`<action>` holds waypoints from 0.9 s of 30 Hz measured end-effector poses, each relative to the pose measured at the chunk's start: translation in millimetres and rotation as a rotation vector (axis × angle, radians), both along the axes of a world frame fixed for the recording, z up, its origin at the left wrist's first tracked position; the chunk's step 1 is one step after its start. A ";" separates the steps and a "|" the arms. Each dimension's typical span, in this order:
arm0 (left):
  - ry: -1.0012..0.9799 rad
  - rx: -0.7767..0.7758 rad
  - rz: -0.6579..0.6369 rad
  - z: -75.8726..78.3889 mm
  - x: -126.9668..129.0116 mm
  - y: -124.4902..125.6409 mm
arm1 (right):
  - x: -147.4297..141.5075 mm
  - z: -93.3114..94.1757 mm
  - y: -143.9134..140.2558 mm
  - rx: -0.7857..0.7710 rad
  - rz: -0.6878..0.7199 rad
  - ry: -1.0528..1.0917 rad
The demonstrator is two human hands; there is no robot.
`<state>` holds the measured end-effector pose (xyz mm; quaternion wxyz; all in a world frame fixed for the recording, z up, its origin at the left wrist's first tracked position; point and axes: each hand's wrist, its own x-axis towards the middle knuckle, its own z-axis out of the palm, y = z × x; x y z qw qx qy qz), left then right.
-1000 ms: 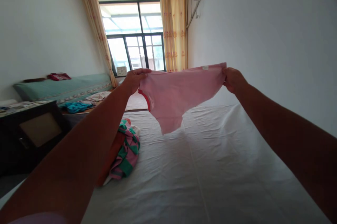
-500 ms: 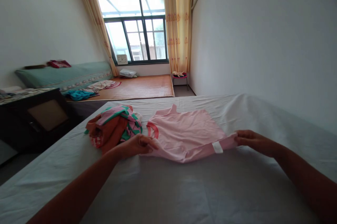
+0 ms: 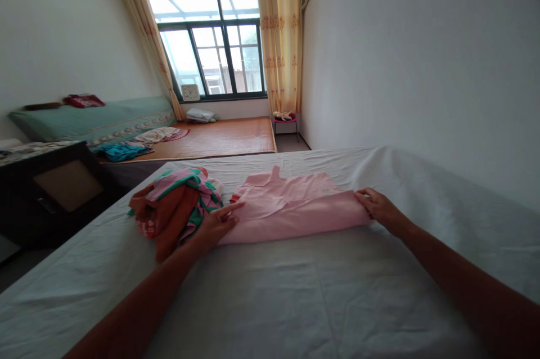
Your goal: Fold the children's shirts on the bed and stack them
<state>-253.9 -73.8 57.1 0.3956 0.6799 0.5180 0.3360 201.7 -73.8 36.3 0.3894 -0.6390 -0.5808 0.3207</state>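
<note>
On white bed, pink garment lying crosswise, left hand, right hand, flat released grip pressing its ends.

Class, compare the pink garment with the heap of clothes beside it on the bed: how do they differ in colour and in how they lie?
The pink garment is one plain colour; the heap of clothes mixes orange, green and pink stripes. The pink garment lies spread flat, while the heap of clothes is bunched and crumpled. The left hand and right hand rest on the pink garment's ends; neither visibly grips the heap. Both lie on the white sheet.
</note>
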 end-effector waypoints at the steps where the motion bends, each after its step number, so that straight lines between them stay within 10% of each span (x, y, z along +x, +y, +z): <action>1: 0.039 -0.010 -0.010 -6.8 -1.1 1.1 | -2.7 -5.7 2.4 0.000 -0.017 -0.073; 10: 0.119 -0.069 -0.118 -17.8 -7.3 5.0 | -5.0 -23.3 -2.3 0.138 0.135 -0.451; 16: 0.340 0.095 -0.062 -10.7 -15.4 18.5 | -8.0 -0.9 10.9 0.272 0.152 -0.777; 21: 0.639 0.143 -0.016 -7.4 4.8 50.7 | -92.4 22.9 45.0 0.234 0.418 -0.691; 27: 0.748 0.156 0.106 -23.5 23.0 63.6 | -181.6 -4.1 69.1 0.111 0.431 -0.675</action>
